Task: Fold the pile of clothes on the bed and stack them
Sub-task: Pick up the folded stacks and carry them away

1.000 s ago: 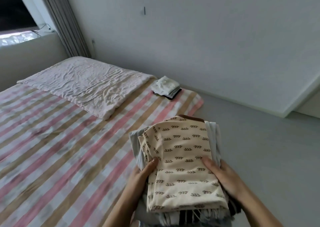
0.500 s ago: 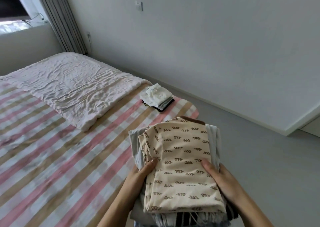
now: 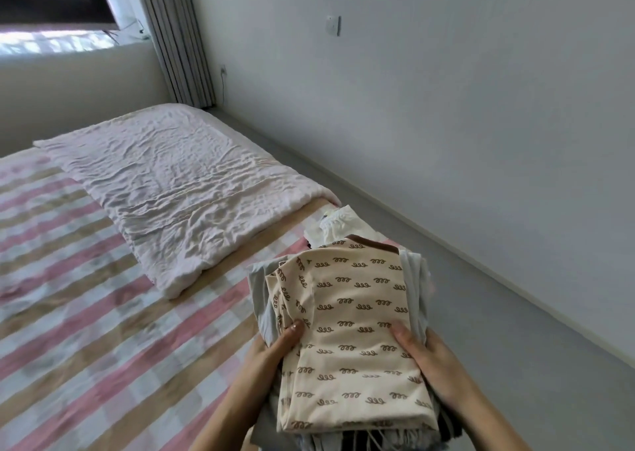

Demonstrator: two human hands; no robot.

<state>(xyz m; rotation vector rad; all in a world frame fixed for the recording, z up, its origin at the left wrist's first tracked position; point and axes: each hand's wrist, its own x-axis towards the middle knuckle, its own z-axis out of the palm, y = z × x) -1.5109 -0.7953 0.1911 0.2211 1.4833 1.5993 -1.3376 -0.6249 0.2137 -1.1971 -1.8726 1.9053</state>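
At the edge of the striped bed, the left hand and right hand clasp the folded stack by its sides; best to lower it level beside the smaller pile.

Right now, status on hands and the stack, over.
Left hand, right hand both grip the folded stack, thumbs on top. Held above bed edge. Smaller folded pile just beyond.

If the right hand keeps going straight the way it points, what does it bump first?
Probably the small folded pile on the bed; the right hand, gripping the clothes stack, points that way, but depth is unclear.
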